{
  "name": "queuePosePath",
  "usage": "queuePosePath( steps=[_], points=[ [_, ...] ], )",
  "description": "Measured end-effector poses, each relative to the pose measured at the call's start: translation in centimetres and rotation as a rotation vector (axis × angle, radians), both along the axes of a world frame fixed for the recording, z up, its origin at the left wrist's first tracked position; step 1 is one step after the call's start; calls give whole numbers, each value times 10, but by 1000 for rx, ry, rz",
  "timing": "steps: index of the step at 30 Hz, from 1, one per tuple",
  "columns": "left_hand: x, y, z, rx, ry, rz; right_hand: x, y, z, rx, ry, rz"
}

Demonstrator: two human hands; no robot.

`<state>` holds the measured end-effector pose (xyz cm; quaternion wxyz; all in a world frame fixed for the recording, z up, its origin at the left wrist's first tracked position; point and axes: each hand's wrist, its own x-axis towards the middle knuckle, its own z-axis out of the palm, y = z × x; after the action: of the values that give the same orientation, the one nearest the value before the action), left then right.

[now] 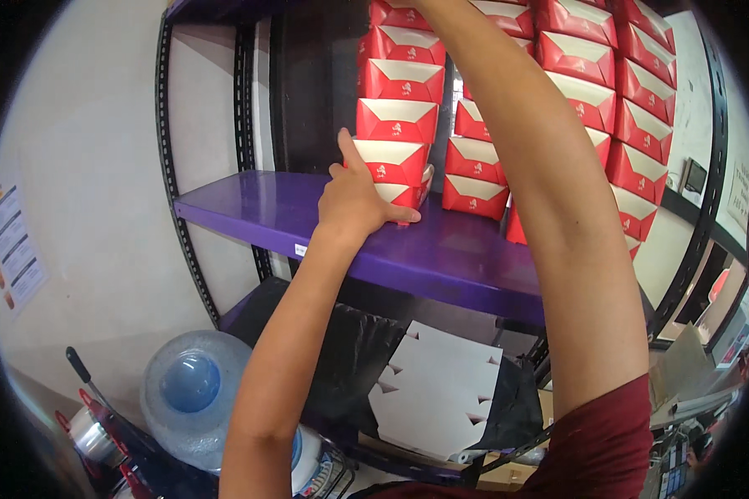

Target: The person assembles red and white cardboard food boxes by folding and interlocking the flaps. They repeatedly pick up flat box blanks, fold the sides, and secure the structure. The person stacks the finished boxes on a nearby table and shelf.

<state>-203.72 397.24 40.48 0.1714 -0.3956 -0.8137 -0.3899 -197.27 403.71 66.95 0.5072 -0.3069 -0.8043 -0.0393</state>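
A stack of red and cream folded paper food boxes (pixel 397 121) stands near the left part of the purple shelf (pixel 258 200). My left hand (pixel 349 198) grips the low end of this stack, thumb across the front of the bottom box (pixel 399 195) and fingers up along its left side. The bottom boxes sit slightly out of line with each other. My right arm reaches up across the picture in front of the other stacks, and its hand is beyond the upper edge, out of sight.
More stacks of the same boxes (pixel 576 54) rise to the right, partly behind my right arm. Below the shelf are white cut cardboard sheets (pixel 437 387) and black plastic (pixel 349 341). A large clear water bottle (pixel 193 391) stands at the lower left beside the wall.
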Motion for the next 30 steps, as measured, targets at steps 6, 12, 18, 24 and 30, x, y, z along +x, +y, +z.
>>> queuePosePath(
  steps=[6,12,18,24,30],
  points=[
    [-40,37,17,-201,15,-118,-18,26,6,30,-44,-106],
    [-69,57,37,-487,-32,-231,-39,35,4,158,-52,-206],
    [-71,68,97,-298,41,-198,-61,67,28,267,-152,-463],
    [-104,90,155,500,-119,-587,-47,65,15,609,-181,-518],
    [-145,137,198,728,-80,-876,-36,80,13,812,-169,-354]
  ],
)
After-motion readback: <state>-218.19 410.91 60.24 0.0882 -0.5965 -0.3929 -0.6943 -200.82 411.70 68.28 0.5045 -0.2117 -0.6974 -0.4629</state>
